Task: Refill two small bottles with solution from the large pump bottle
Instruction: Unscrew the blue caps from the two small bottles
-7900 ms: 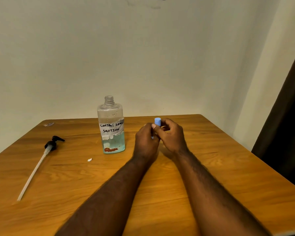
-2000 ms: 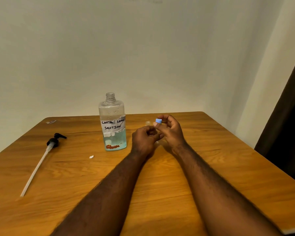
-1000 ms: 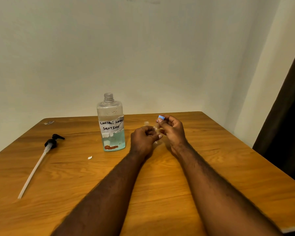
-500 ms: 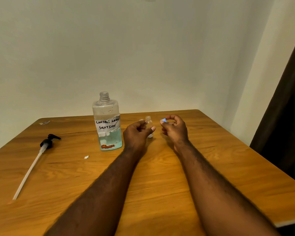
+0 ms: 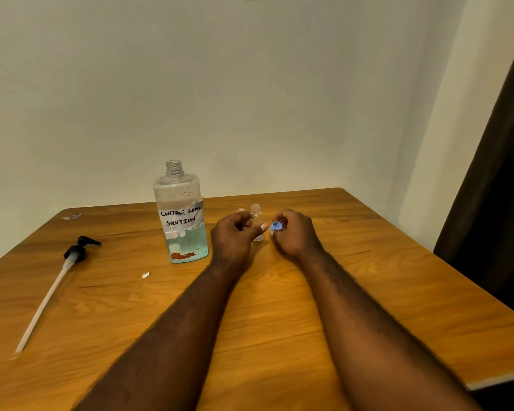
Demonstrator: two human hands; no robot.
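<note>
The large clear bottle [image 5: 180,215], labelled contact lens solution, stands uncapped at the table's back centre, about a third full of blue liquid. Just right of it a small clear bottle [image 5: 256,213] stands open on the table. My left hand [image 5: 235,237] curls around it, thumb across its front. A second small clear bottle [image 5: 240,209] peeks out behind that hand, mostly hidden. My right hand [image 5: 294,235] pinches a small blue cap [image 5: 276,226] a little to the right of the open bottle.
The black pump head with its long white tube [image 5: 77,252] lies on the wooden table [image 5: 279,336] at the left. A white scrap [image 5: 145,274] lies before the large bottle. A dark curtain [image 5: 499,188] hangs beyond the table's right edge.
The blue cap has come off the small bottle and moved right in my right hand. The bottle now stands on the table, and my hands have drawn apart.
</note>
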